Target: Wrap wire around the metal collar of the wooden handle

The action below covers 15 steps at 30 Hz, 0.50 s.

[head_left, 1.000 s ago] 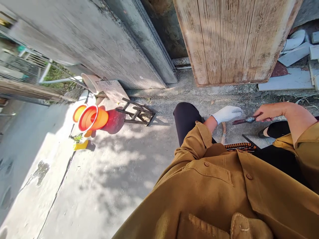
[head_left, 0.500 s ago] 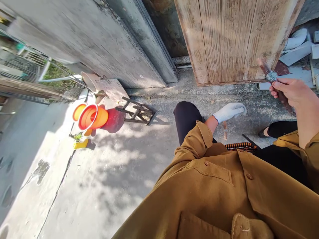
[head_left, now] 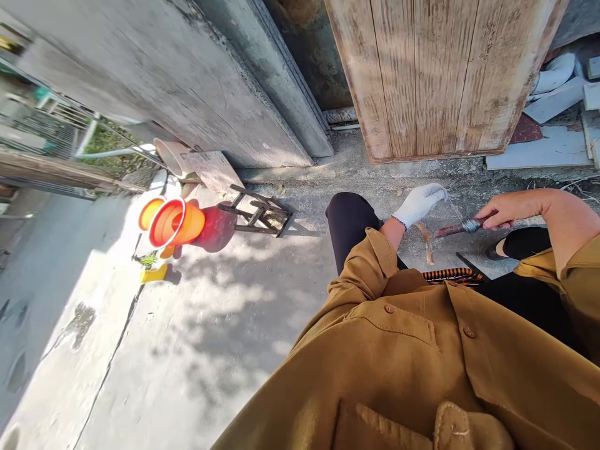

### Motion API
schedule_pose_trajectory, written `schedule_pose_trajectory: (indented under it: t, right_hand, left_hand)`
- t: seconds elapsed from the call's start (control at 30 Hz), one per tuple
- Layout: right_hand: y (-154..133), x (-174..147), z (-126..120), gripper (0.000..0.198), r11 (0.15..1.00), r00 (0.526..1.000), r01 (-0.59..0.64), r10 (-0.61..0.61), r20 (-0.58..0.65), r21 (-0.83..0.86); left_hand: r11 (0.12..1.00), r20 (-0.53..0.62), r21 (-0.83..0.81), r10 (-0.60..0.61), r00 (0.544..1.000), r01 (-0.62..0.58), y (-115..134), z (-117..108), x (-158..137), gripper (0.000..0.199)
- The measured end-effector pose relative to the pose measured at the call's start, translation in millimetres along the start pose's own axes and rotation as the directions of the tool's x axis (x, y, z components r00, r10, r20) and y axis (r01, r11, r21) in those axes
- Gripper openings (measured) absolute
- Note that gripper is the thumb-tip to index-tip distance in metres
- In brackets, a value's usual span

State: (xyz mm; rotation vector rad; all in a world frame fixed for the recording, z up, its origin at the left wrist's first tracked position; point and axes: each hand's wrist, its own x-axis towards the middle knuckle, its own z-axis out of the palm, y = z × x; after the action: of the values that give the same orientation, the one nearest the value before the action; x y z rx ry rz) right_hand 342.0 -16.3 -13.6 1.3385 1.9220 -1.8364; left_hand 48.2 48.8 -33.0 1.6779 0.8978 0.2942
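R. hand (head_left: 504, 211), bare: fingers (head_left: 492, 220) clenched round a dark rod (head_left: 457, 227), gripping it at its right end. Rod lies near level, pointing left toward the other hand, held just above the concrete floor (head_left: 210, 325). A band of wire coil (head_left: 469, 224) is wound on the rod right beside the fingertips.

L. hand (head_left: 419, 202), in white glove: fingers drawn together, tips pointing right, pinching a thin wire strand (head_left: 454, 207) that runs down-right to the coil; strand is faint, so the grip itself is prob. a pinch but not certain. Gloved tips sit up-left of the rod's free end, near but apart from it.

Below and between the hands: a small wood-handled tool (head_left: 426, 240) lies on the floor, untouched. Nearer the body, an orange-black striped edge (head_left: 452, 274) shows past the mustard jacket (head_left: 422, 362).

Surroundings: weathered wooden door (head_left: 435, 75) directly ahead, grey wall (head_left: 164, 75) to the left. Well apart on the left: orange buckets (head_left: 175, 224), small dark stool (head_left: 260, 212) on its side, yellow item (head_left: 154, 273). White debris (head_left: 557, 87) at far right.
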Motion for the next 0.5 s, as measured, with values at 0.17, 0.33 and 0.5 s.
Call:
schedule_pose_trajectory:
  t: [0.17, 0.33, 0.5]
  right_hand:
    - [-27.3, -21.2, -5.8, 0.064, 0.958, 0.96, 0.204, -0.155, -0.234, 0.203]
    - [-16.3, -13.7, -10.5, 0.055, 0.856, 0.712, 0.312, 0.076, -0.698, 0.411]
    - [7.1, 8.9, -23.0, 0.033, 0.904, 0.586, -0.417, 0.347, -0.732, 0.095]
  left_hand:
    - [0.992, -0.01, -0.119, -0.046, 0.999, 0.044, 5.6, 6.4, 0.5, 0.024]
    - [0.993, 0.159, -0.116, -0.017, 0.987, 0.035, 17.5, 19.0, -9.4, 0.026]
    - [0.992, 0.161, 0.117, 0.031, 0.986, -0.05, 18.2, 18.5, -7.7, 0.026]
